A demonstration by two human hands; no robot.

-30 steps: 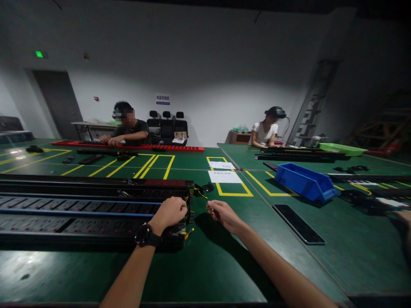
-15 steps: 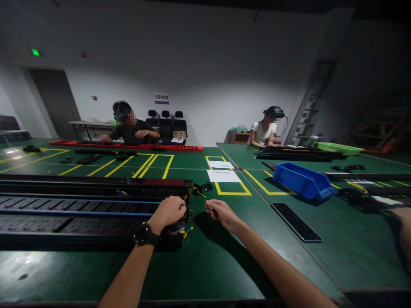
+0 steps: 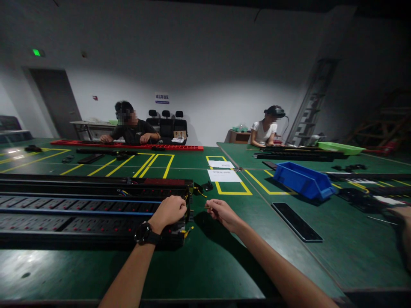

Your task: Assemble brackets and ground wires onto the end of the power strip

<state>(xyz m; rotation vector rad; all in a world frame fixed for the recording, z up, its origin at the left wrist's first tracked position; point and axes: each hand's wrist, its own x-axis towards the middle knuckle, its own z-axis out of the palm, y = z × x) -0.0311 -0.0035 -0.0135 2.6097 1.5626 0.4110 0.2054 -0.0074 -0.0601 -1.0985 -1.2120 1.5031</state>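
Observation:
Long black power strips (image 3: 80, 209) lie side by side across the green table (image 3: 205, 265), with rows of sockets and red switches. My left hand (image 3: 168, 211), with a black watch on the wrist, is closed and rests on the right end of the nearest strip. My right hand (image 3: 221, 212) hovers just to the right of that end, its fingers pinched on a thin yellow wire (image 3: 208, 208). More yellow wire ends (image 3: 189, 232) stick out of the strip's end below my left hand.
A blue bin (image 3: 303, 180) and a flat black panel (image 3: 297, 221) lie to the right. White papers (image 3: 224, 175) sit in yellow-taped boxes. Two other people sit at the far edges of the tables, one behind a long red strip (image 3: 128, 146). Another person's hand (image 3: 403, 222) shows at the right edge.
My hands have stayed almost still. The person at the far left has shifted their arms on the table.

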